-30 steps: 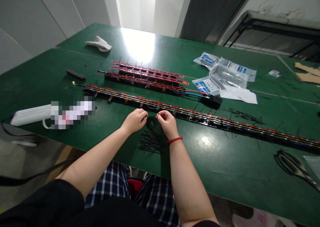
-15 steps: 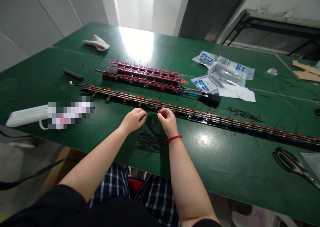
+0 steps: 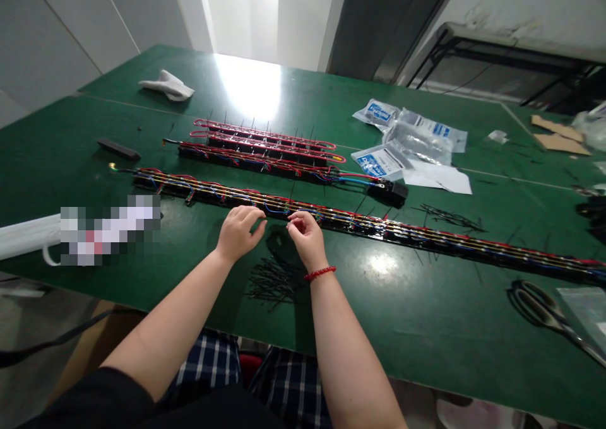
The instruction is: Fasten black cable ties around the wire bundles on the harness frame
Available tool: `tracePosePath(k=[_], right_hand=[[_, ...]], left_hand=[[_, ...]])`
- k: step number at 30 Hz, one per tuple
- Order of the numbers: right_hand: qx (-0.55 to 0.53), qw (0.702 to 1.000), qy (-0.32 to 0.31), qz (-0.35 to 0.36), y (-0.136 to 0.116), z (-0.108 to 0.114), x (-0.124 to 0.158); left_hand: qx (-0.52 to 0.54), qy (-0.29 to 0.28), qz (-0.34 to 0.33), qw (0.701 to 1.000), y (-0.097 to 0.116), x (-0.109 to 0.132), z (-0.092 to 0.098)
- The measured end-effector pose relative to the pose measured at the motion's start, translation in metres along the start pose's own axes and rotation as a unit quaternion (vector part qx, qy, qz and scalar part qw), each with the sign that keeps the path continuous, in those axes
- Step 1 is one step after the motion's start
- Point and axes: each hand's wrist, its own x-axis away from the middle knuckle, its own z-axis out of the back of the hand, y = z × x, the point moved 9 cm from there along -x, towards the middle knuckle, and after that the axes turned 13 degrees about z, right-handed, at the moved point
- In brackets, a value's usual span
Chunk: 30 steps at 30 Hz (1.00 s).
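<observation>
A long black strip (image 3: 398, 235) strung with red, yellow and blue wires runs across the table just beyond both hands. My left hand (image 3: 240, 232) is at its near edge, thumb apart from the curved fingers, with nothing visible between them. To the right, my right hand (image 3: 307, 240), with a red bead bracelet on the wrist, is closed in a pinch close to the strip. Whatever its fingertips hold is too small to make out. A loose pile of thin black cable ties (image 3: 273, 282) lies on the table below the hands. Several ties stick up from the strip.
Behind lies a shorter black assembly (image 3: 255, 154) with red wire loops and a black connector block (image 3: 388, 192). Plastic bags (image 3: 421, 135) are at the back right, scissors (image 3: 544, 306) at the right. More cable ties (image 3: 449, 217) lie beyond the strip; a white glove (image 3: 168, 86) lies far left.
My left hand's thumb has parted from its fingers. My right hand remains pinched, its fingertips now nearer the strip. The whole view has shifted slightly.
</observation>
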Motion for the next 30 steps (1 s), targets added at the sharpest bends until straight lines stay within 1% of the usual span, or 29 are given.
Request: tracePosePath(k=[2, 8, 13, 19, 24, 30], right_hand=[[-0.003, 1.0, 0.005, -0.003, 0.001, 0.001, 0.0], [-0.012, 1.0, 0.018, -0.021, 0.004, 0.004, 0.0], [-0.01, 0.999, 0.015, -0.032, 0.001, 0.003, 0.0], [-0.004, 0.999, 0.01, -0.038, -0.003, 0.004, 0.0], [-0.018, 0.999, 0.022, -0.043, -0.002, 0.006, -0.001], [0.001, 0.999, 0.012, -0.045, -0.004, 0.003, -0.001]], left_hand=[[-0.011, 0.006, -0.005, 1.0, 0.002, -0.006, -0.004], [-0.024, -0.004, -0.017, 1.0, 0.012, -0.027, -0.022], [-0.02, -0.021, 0.003, 1.0, 0.013, -0.041, -0.033], [0.0, -0.062, 0.019, 0.998, 0.01, -0.045, -0.036], [-0.004, -0.115, 0.031, 0.993, 0.006, -0.046, -0.045], [-0.005, -0.114, 0.034, 0.993, 0.006, -0.047, -0.046]])
